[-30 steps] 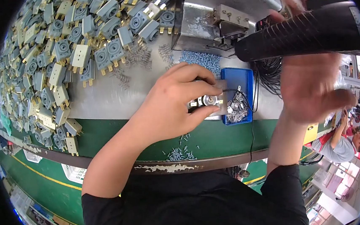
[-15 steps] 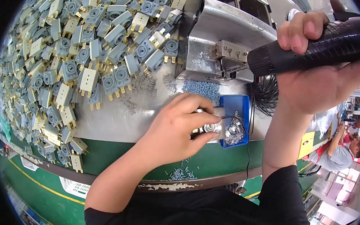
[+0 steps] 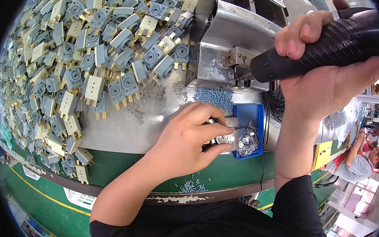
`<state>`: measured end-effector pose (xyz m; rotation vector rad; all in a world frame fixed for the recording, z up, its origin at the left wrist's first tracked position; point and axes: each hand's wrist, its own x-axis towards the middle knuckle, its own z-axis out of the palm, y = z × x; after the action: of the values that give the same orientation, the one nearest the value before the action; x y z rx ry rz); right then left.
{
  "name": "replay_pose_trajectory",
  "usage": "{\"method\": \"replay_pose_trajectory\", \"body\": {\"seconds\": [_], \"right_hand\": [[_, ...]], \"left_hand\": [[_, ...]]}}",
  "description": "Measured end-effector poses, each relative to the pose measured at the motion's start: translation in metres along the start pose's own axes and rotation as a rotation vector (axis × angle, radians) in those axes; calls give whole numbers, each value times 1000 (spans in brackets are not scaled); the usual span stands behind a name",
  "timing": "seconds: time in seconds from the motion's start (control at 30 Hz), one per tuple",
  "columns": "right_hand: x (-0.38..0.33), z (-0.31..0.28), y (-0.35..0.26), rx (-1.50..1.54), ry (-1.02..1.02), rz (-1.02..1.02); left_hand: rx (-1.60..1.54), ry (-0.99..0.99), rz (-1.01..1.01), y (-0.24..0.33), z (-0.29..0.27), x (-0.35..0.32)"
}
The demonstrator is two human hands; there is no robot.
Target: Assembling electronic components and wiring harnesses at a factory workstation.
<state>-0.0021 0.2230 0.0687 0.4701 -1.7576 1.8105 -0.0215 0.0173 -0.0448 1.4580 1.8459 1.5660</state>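
Loose screws (image 3: 192, 186) are lying on the green front of the worktop (image 3: 229, 174). Behind, the left hand (image 3: 186, 138) is pinching a small part (image 3: 222, 139) beside a blue tray (image 3: 247, 111); the right hand (image 3: 313, 84) is gripping a raised black tool (image 3: 322, 48). Farther right, a co-worker (image 3: 358, 165) is reaching forward.

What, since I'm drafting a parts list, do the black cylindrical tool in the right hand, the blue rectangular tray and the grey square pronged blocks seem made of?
Black cylindrical tool: perhaps plastic or rubber, semi-glossy with soft highlights. Blue rectangular tray: likely smooth plastic, evenly coloured. Grey square blocks: apparently matte plastic, barely reflective; their flat, gold-coloured prongs: metal, possibly brass, glinting.
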Motion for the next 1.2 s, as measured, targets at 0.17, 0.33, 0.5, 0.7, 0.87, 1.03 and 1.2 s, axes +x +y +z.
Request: {"method": "replay_pose_trajectory", "body": {"seconds": [0.17, 0.33, 0.5, 0.7, 0.87, 1.03, 1.2], "right_hand": [[-3, 8, -3, -36, 25, -14], [-9, 11, -5, -65, 45, -3], [-31, 10, -29, 317, -4, 246], [-59, 20, -31, 287, 10, 239], [-70, 33, -27, 239, 21, 185], [-76, 33, -26, 199, 29, 121], [-77, 34, -20, 160, 32, 55]], "left_hand": [[-8, -3, 2, 1, 2, 0], [-28, 5, -16, -2, 4, -4], [-14, 35, 24, 0, 1, 0], [-37, 39, -1, -3, 3, -6], [-25, 33, 10, -4, 6, -6], [-21, 58, 31, -5, 7, -7], [-27, 59, 34, -5, 7, -6]]}}
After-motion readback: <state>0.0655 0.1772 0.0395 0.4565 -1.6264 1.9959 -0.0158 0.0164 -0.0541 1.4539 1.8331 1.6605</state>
